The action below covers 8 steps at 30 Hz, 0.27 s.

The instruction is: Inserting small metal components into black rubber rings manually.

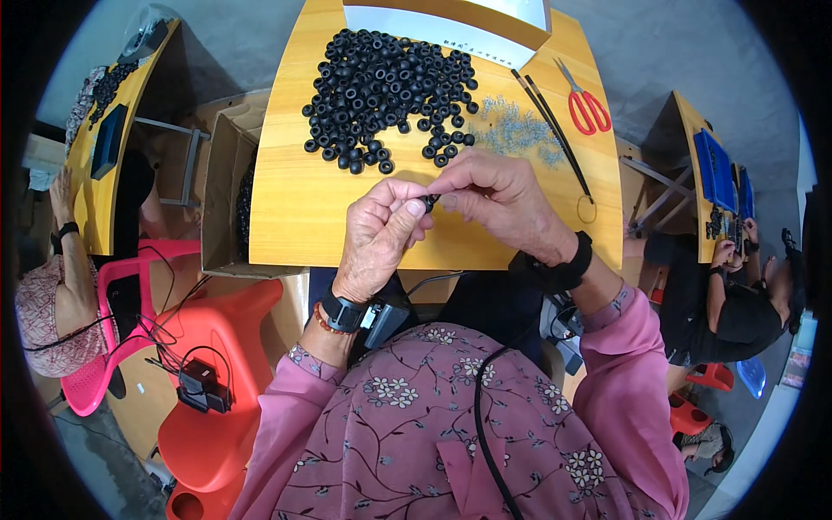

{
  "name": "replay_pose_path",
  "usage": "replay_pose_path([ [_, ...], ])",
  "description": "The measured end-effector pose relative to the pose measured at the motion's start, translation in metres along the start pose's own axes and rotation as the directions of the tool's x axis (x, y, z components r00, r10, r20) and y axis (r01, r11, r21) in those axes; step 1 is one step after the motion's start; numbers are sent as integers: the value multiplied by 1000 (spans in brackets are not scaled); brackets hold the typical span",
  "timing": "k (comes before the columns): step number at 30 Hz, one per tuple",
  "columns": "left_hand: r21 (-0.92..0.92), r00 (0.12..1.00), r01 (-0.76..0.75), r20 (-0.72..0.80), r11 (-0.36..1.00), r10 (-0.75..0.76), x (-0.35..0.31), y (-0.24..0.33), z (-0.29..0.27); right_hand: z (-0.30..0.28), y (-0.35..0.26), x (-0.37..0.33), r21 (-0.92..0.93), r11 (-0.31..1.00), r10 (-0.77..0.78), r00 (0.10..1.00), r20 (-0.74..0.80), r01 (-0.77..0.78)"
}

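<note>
Between the thumb and fingers of my left hand (381, 227) is a small black bead-like piece (428, 202), partly covered by the fingertips. My right hand (503, 195) meets it from the right, thumb and forefinger pinched together at the piece; what they grip, if anything, is too small to make out. Both hands are just above the near part of the yellow wooden table (295, 227). Beyond them lies a heap of black round pieces with holes (373, 91). To its right, small silvery metal bits (517, 130) are scattered.
Scissors with red handles (589, 111) lie at the right, beside two thin black rods (555, 121). An open white box (451, 35) stands at the far edge. Left of the table are a cardboard box (227, 186) and a red chair (212, 407). Other people sit at tables on both sides.
</note>
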<state>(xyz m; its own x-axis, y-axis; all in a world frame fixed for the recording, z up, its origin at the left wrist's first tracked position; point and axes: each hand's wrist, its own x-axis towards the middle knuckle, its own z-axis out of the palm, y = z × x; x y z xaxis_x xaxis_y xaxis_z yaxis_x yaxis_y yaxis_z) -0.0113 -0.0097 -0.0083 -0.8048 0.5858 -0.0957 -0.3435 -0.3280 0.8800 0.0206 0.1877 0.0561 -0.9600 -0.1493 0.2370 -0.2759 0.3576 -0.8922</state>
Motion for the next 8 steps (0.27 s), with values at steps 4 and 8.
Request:
replay_pose_path([
  [4,-20,1000,7,-8,1000,-7,1,-1,0,0,2,1,-18,999,-35,999,0,36],
  [8,-36,999,26,22,999,-26,2,-3,-4,0,3,0,-61,997,-53,999,14,53],
])
